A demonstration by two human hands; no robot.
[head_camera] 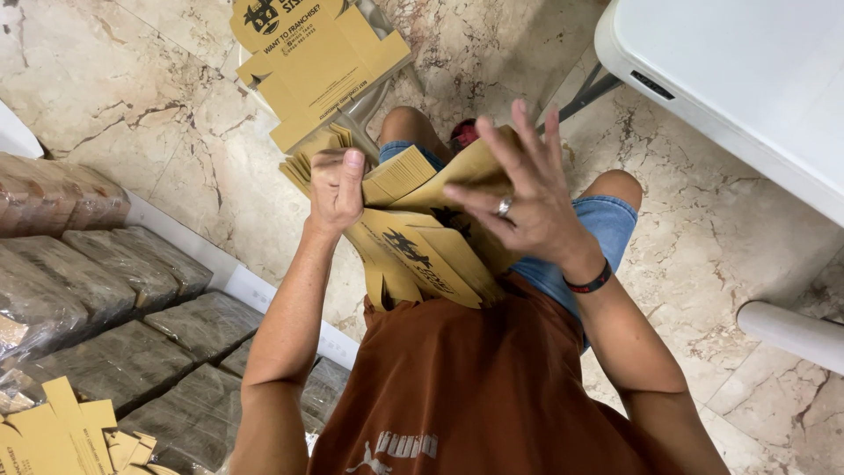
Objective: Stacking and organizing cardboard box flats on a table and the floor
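While the yellow-brown cardboard blank [422,255] rests on the lap, folding is only partly done.
Left hand [335,186] is closed around an upright flap at the blank's far left edge; right hand [527,207] is spread wide, palm pressing a raised panel on the right, gripping nothing. Flaps stand unjoined. More flat blanks [312,62] lie stacked farther off; wrapped bundles [114,308] sit left.
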